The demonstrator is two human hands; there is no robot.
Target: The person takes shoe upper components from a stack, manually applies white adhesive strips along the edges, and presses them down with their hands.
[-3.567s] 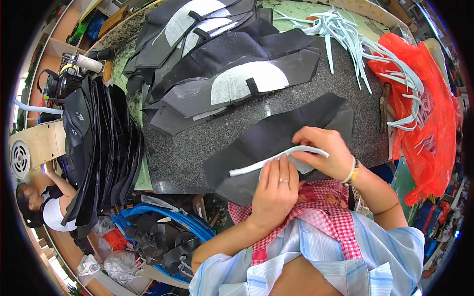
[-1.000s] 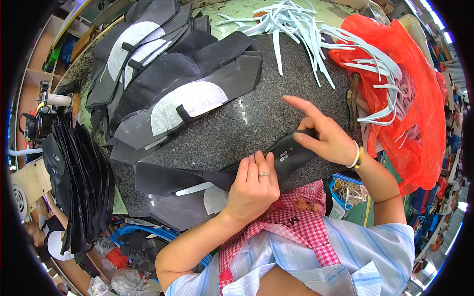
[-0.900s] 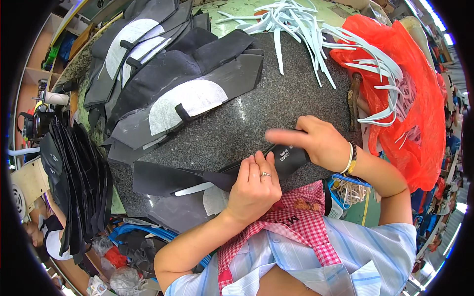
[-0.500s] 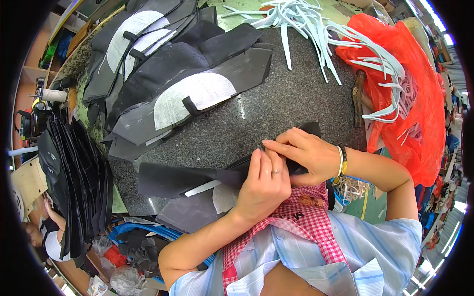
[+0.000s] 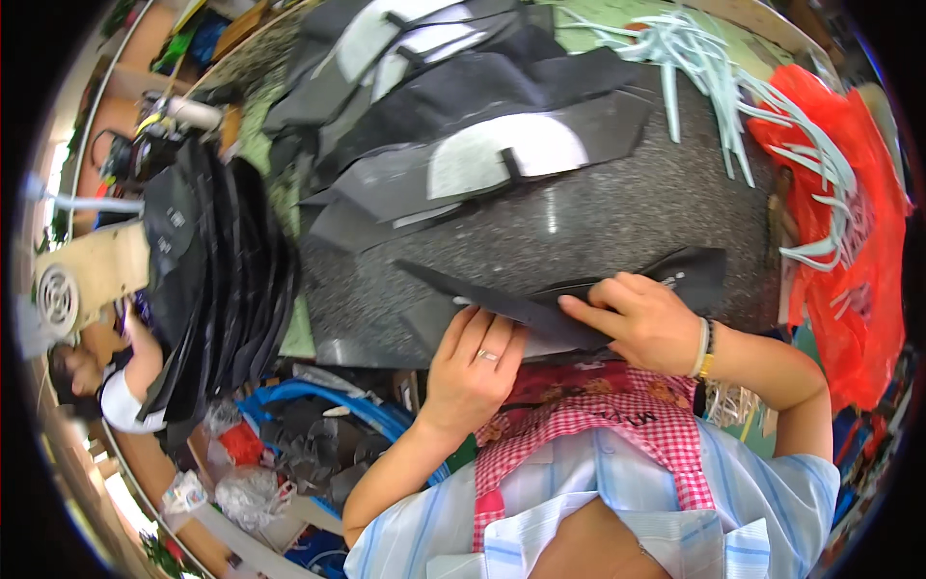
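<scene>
At the front edge of the table, both hands hold a folded black leather-like piece (image 5: 540,311). One long flap of it stands up at a slant toward the far left. My left hand (image 5: 476,372) wears a ring and is closed on the near side of this flap, its thumb hidden. My right hand (image 5: 632,317) pinches the same piece farther right, with index finger and thumb close to the fold. Behind the right fingers, the other end of the piece (image 5: 699,275) spreads over the table.
Similar dark pieces (image 5: 395,193) with white half-round patches lie across the dark stone tabletop (image 5: 579,227). Pale blue strips (image 5: 699,58) trail into a red plastic bag (image 5: 830,318). More black pieces (image 5: 222,280) hang at left, near another person (image 5: 125,386).
My hands, close together before, are now farther apart along the black piece. Its left flap has swung up from lying flatter. The whole view has shifted, the table stack appearing farther right.
</scene>
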